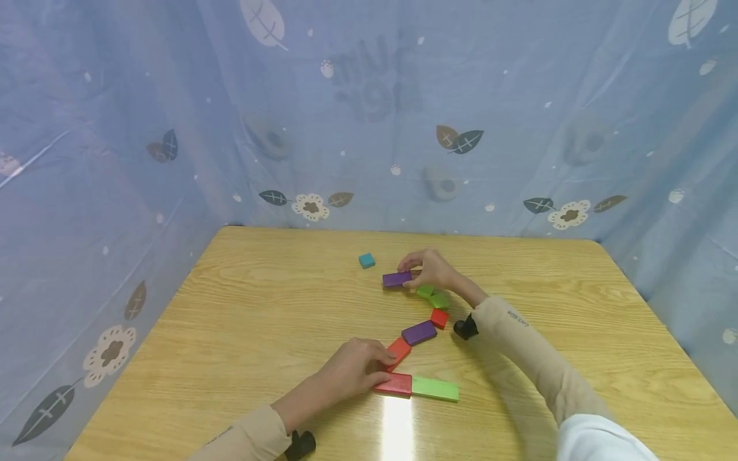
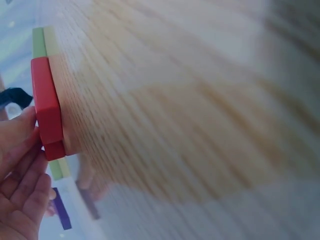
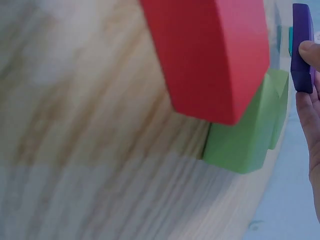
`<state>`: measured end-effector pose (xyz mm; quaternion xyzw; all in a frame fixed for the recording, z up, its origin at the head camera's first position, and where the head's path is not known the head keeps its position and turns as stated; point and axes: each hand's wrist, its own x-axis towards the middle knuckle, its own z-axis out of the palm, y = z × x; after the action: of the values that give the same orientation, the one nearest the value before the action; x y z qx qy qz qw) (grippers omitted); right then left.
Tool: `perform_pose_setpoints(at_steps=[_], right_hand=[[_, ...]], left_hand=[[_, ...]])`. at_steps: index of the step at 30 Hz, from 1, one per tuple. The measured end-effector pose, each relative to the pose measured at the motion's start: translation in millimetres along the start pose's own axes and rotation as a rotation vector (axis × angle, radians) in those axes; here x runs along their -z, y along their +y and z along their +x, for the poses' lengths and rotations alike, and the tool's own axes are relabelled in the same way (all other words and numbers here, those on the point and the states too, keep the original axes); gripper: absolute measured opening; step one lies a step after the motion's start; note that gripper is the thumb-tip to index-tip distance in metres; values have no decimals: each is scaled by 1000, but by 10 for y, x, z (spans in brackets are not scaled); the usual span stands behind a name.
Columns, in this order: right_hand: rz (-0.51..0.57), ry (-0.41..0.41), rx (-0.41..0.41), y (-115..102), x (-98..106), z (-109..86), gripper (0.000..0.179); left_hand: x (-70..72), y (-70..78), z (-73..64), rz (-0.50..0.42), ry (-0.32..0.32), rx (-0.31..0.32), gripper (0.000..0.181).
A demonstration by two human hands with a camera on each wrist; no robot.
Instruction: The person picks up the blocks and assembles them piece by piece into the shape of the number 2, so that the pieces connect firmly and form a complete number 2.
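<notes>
My right hand (image 1: 434, 267) pinches a purple block (image 1: 396, 280) by its right end, over the far part of the table, with the thumb on its near side. Two small green blocks (image 1: 439, 301) stand just under and beside that hand. My left hand (image 1: 353, 363) holds the left corner where two red blocks meet: its thumb is at the near red block (image 1: 396, 385), its forefinger on the slanted red block (image 1: 400, 351). In the left wrist view, fingertips lie along the near red block (image 2: 46, 95), and part of the slanted one is hidden behind it.
A long green block (image 1: 435, 388) adjoins the near red block's right end. Another purple block (image 1: 419, 333) and a small red block (image 1: 439, 318) continue the curved row. A small blue block (image 1: 366, 260) lies apart at the back of the wooden table (image 1: 259, 301). Blue patterned cloth (image 1: 375, 128) surrounds it.
</notes>
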<state>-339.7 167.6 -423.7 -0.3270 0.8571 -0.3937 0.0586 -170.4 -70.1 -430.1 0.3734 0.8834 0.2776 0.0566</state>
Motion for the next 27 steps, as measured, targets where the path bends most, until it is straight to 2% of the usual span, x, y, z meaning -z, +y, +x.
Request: perform_pose_setpoints(at_steps=[7, 16, 27], right_hand=[[5, 5, 81, 33, -65, -77, 27], [-36, 28, -85, -14, -106, -132, 28], [-50, 63, -142, 6, -75, -112, 30]], left_hand=[[-16, -13, -18, -2, 12, -11, 23], [-24, -13, -17, -11, 29, -23, 22], [-13, -8, -12, -9, 26, -25, 23]])
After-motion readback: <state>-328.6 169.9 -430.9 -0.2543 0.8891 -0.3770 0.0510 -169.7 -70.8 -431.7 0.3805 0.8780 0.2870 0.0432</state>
